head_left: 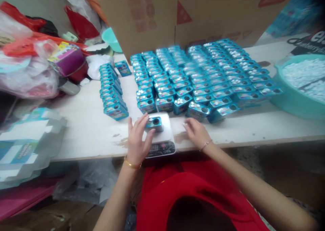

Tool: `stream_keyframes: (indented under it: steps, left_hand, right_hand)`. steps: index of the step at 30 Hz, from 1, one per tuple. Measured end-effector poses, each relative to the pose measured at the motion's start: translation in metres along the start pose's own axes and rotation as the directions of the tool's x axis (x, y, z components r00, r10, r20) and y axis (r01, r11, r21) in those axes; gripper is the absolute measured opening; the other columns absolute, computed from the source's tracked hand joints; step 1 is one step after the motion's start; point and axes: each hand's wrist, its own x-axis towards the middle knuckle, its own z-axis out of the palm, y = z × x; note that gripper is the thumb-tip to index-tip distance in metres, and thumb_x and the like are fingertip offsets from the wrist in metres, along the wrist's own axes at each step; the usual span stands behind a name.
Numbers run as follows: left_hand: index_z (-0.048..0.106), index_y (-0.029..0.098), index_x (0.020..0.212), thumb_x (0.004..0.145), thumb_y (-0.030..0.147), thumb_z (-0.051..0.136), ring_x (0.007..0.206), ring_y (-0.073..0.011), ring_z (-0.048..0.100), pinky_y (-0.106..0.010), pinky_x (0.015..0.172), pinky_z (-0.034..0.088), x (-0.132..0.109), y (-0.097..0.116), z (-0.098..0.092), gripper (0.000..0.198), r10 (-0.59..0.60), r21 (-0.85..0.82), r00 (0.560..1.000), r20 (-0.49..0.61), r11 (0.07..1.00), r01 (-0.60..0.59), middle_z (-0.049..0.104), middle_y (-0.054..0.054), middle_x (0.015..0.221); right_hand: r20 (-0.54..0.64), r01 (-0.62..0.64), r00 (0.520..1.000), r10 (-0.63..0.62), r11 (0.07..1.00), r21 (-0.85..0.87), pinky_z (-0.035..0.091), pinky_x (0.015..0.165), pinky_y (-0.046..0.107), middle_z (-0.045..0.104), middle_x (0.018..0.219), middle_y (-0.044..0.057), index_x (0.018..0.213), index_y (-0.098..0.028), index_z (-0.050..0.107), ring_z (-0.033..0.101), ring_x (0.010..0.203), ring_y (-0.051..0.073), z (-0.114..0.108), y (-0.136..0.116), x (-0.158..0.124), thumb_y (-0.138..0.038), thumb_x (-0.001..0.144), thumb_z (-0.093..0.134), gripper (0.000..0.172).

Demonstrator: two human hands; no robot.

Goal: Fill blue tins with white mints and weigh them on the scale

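Note:
A small blue tin (157, 123) with a round dark opening in its top sits on a white kitchen scale (166, 131). My left hand (138, 136) has its fingers and thumb around the left end of that tin. To the right of the scale, my right hand (196, 133) is closed in a pinch just above the table, with a small white tablet (184, 124) at its fingertips. Just beyond the hands stand rows of similar blue tins (165, 104), many with white tablets lying on top.
At the right, a green basin (286, 102) holds many white tablets. Another column of blue tins (114, 111) stands at the left. Behind the rows rises a large cardboard box (203, 18). Flattened cartons (30, 139) and plastic bags (27, 75) crowd the left side.

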Motion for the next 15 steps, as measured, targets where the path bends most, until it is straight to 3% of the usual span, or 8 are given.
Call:
stream_keyframes:
  steps: [4,8,11,15]
  left_hand:
    - [0.039,0.018,0.139,0.092,0.016,0.050,0.108,-0.0174,0.063,-0.050,0.117,0.023,0.002,0.004,0.007,0.048,-0.042,-0.079,0.999,-0.025,0.996,0.040,0.067,-0.009,0.115]
    - [0.039,0.018,0.139,0.092,0.015,0.050,0.111,-0.0183,0.062,-0.050,0.116,0.025,0.002,0.007,0.004,0.048,-0.058,-0.062,0.996,-0.065,0.997,0.054,0.065,-0.011,0.119]
    - [0.043,0.018,0.136,0.090,0.016,0.053,0.113,-0.0193,0.061,-0.051,0.116,0.025,-0.005,0.005,-0.006,0.047,-0.111,-0.031,0.989,-0.098,0.994,0.109,0.066,-0.010,0.117]
    - [0.050,0.017,0.130,0.090,0.021,0.055,0.108,-0.0197,0.062,-0.046,0.107,0.039,-0.031,-0.011,-0.021,0.041,-0.299,-0.027,0.937,-0.179,0.954,0.299,0.067,-0.010,0.111]
  right_hand:
    - [-0.069,0.195,0.980,-0.186,0.965,0.176,0.043,0.069,0.028,0.056,0.083,0.004,0.092,-0.018,0.056,0.054,0.073,0.016,-0.007,-0.057,0.019,-0.026,0.092,0.047,0.012]
    - [0.008,0.305,0.950,-0.311,0.937,0.173,0.044,0.071,0.028,0.057,0.093,0.006,0.097,-0.018,0.058,0.056,0.077,0.016,0.002,-0.096,0.034,-0.026,0.093,0.048,0.014]
    - [0.013,0.338,0.939,-0.345,0.926,0.166,0.046,0.073,0.031,0.058,0.096,0.007,0.102,-0.018,0.060,0.057,0.082,0.018,-0.003,-0.098,0.038,-0.025,0.092,0.050,0.016]
    - [-0.176,0.356,0.926,-0.333,0.927,0.120,0.047,0.080,0.037,0.061,0.092,0.007,0.101,-0.021,0.062,0.057,0.090,0.021,-0.052,-0.070,0.038,-0.024,0.093,0.049,0.016]
